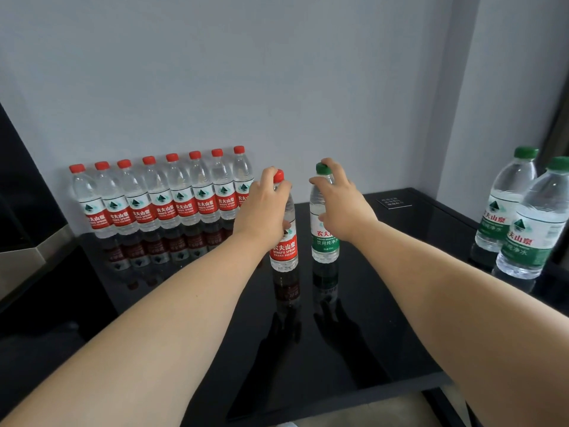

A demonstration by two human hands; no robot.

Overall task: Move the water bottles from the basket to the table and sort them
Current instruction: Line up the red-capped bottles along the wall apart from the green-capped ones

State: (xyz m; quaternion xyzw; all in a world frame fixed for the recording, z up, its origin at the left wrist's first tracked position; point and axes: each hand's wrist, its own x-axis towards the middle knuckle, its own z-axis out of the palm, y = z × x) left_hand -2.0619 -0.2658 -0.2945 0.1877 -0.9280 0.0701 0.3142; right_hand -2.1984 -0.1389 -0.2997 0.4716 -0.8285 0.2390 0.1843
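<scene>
A red-capped, red-labelled water bottle (284, 248) stands upright on the glossy black table (385, 297), and my left hand (264, 208) grips its upper part. Right beside it stands a green-capped, green-labelled bottle (324, 245), gripped near the neck by my right hand (341, 204). Along the back wall at the left stands a row of several red-labelled bottles (160, 195). Two green-labelled bottles (523, 217) stand at the table's right edge. The basket is out of view.
A small dark sign plate (394, 202) lies on the table at the back right. A dark cabinet with a metal ledge (27, 257) flanks the left side. The table's front edge (338, 396) runs below my forearms.
</scene>
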